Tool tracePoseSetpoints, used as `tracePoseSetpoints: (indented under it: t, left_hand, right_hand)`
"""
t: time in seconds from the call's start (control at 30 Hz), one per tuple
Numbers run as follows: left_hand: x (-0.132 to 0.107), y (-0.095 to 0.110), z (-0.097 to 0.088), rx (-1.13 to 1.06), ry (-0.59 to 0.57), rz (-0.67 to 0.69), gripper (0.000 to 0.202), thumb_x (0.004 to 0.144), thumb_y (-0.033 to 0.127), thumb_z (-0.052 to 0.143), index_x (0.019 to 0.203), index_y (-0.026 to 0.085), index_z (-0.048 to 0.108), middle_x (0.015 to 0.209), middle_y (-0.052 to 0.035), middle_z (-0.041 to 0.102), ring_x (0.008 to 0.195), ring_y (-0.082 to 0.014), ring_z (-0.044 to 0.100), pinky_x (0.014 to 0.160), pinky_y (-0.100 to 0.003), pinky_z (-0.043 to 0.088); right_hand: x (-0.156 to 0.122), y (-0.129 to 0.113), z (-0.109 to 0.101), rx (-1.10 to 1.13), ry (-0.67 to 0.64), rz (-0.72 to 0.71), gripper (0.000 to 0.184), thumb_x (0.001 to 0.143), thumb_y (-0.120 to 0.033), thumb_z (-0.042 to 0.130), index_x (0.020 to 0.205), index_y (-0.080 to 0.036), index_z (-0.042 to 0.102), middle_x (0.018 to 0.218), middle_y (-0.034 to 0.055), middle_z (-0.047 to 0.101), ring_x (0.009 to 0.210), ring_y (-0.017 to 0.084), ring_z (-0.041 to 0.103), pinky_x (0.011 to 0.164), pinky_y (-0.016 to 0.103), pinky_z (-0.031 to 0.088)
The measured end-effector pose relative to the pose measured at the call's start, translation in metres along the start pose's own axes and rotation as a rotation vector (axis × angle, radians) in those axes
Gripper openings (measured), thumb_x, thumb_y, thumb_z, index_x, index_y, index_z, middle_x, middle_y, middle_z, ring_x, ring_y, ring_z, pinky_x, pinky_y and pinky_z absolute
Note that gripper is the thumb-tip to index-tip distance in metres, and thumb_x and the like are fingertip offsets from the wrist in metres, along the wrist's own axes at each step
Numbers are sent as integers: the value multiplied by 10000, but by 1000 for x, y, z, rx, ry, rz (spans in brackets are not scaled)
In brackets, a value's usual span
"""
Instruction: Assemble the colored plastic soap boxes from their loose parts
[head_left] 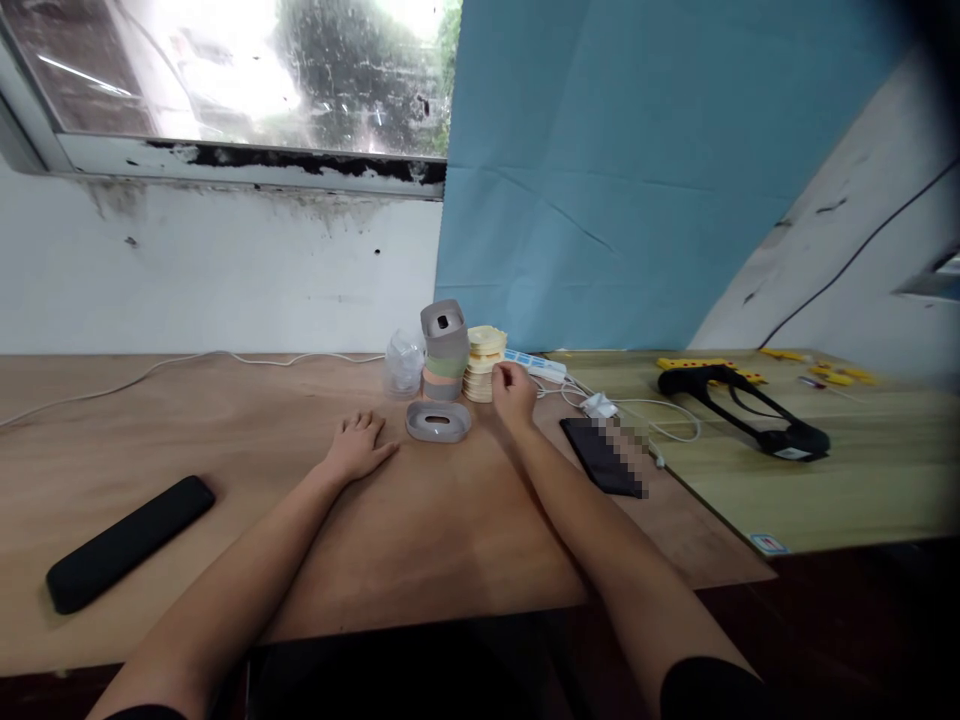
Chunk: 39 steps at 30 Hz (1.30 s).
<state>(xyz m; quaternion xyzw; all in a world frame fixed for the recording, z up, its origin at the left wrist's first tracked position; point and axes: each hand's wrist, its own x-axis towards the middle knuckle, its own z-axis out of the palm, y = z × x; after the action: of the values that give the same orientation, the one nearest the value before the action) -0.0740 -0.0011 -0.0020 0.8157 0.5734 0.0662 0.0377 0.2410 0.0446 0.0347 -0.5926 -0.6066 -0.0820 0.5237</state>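
R hand is curled, fingertips pinching the edge of the yellow disc stack at 12 o'clock on the table. L hand lies flat & open, holding nothing, at 9 o'clock from the grey ring. Best to lift just 1 disc slowly, so the grey cup tower next to it won't tip.

The stack of pale yellow discs stands toward the back of the wooden table. The right hand is at the front right of the stack, fingertips touching its lower discs. Just left of the stack rises a tower of grey, green and pink holders, with a clear plastic piece beyond it. In front of the tower lies a grey oval ring. The left hand rests flat on the table, left of that ring. Right of the stack lie a white power strip and a dark phone.
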Motion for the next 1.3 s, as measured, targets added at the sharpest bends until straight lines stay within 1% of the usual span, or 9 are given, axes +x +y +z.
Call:
tracePoseSetpoints:
  t: [0.07,0.13,0.23,0.37,0.57,0.73,0.93,1.13,1.3]
  left_hand:
    - [1,0,1,-4,8,5,750,853,690,292,1402,192,409,1511,-160,323,1400,-352,253,1106,-535,197]
    - [1,-1,1,-9,15,13,761,854,694,283,1401,181,412,1507,-168,325,1397,-360,256,1103,-540,201]
    - [1,-1,2,-13,19,18,764,855,688,290,1402,166,409,1501,-179,331,1392,-369,262,1099,-547,204]
    - [1,-1,1,-18,17,17,742,856,679,310,1394,180,416,1497,-175,342,1391,-363,266,1096,-552,199]
    - [2,-2,4,-21,32,22,730,858,674,323,1385,180,431,1494,-177,345,1388,-369,273,1095,-555,197]
    - [2,-3,4,-26,42,36,733,859,668,327,1383,167,436,1484,-187,359,1378,-384,283,1087,-565,206]
    - [2,-1,3,-37,44,36,728,856,666,332,1380,172,439,1479,-183,367,1375,-386,286,1082,-571,214]
    - [2,-2,4,-39,50,38,723,855,664,339,1375,172,444,1479,-183,368,1372,-389,289,1077,-579,221]
    - [2,-3,4,-37,44,38,730,855,668,335,1381,173,441,1486,-188,355,1380,-384,281,1085,-574,209]
  right_hand:
    - [16,2,-7,-41,48,-88,329,909,-351,415,1067,-154,625,1003,121,622,975,237,542,904,344,405]
    - [33,4,-13,-106,17,-189,346,886,-336,459,1128,-143,614,1091,145,580,1067,263,500,960,378,377]
    - [56,5,-16,-243,-113,-300,397,865,-351,499,1194,-154,605,1248,164,502,1161,308,435,992,430,346]
    - [76,8,-13,-440,-274,-356,410,897,-359,444,1231,-179,600,1375,157,436,1244,347,352,998,469,319]
    - [89,7,-9,-597,-366,-373,342,917,-283,411,1172,-224,631,1346,105,514,1224,313,388,970,442,313]
    - [98,1,-12,-658,-441,-390,321,922,-190,377,1088,-210,652,1135,119,633,1039,260,510,895,401,320]
    - [100,-4,-15,-689,-432,-443,275,935,-193,380,1029,-169,637,1083,132,628,1016,250,507,866,368,322]
    - [99,-2,-16,-628,-413,-399,237,937,-206,380,1021,-151,595,1050,138,601,974,255,510,790,335,369]
    - [101,6,-17,-398,-263,-281,210,932,-217,363,983,-164,559,1036,133,566,960,248,503,784,337,403]
